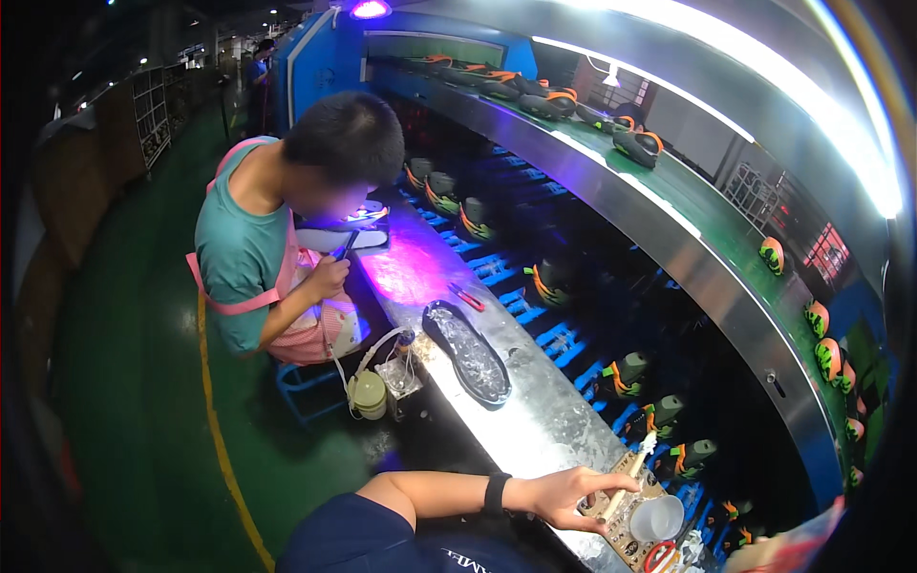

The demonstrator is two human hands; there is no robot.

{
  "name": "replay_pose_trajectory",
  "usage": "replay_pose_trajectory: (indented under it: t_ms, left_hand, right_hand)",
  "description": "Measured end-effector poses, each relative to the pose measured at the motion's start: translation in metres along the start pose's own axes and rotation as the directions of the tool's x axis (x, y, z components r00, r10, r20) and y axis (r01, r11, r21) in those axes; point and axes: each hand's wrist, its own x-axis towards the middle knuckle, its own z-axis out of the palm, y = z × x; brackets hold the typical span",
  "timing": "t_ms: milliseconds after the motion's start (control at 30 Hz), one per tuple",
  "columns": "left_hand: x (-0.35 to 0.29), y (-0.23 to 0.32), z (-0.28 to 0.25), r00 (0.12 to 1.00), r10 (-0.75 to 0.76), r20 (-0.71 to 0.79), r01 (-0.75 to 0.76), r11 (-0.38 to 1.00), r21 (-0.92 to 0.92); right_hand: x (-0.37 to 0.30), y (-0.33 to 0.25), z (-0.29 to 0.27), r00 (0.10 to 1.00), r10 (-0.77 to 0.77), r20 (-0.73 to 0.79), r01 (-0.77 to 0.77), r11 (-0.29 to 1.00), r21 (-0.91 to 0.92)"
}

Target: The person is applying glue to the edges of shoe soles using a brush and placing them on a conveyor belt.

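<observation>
My left hand (570, 497) reaches over the metal bench, its fingers closed round the pale handle of a brush (630, 468) with white bristles. Under the brush lies a patterned brown board (623, 546). A translucent white cup (657, 519) stands on it, beside a red ring-shaped thing (659, 556). At the lower right edge, my right hand (755, 556) shows only in part and is smeared by motion. Next to it is a blurred red and whitish thing (807, 542); whether the hand holds it is unclear. Farther up the bench lies a dark shoe sole (466, 353) with a whitish inside.
A co-worker (244, 239) sits at the bench's far left, bent over a sole under purple light. Red-handled pliers (466, 297) lie on the bench (544, 420). Shoe uppers (626, 372) ride a blue rack conveyor; more shoes (638, 146) sit on the raised green belt (707, 229).
</observation>
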Motion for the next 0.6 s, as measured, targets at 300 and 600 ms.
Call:
replay_pose_trajectory:
  t_ms: [300,600]
  left_hand:
    - [-0.011,-0.01,0.01,0.989,0.144,0.041,-0.147,0.986,0.084]
    - [0.0,-0.014,0.011,0.996,0.013,0.085,-0.025,0.991,0.131]
  right_hand:
    - [-0.15,-0.021,0.069,0.962,0.16,0.219,-0.181,0.98,0.081]
    - [-0.179,-0.019,0.095,0.777,0.088,0.624,-0.163,0.985,0.064]
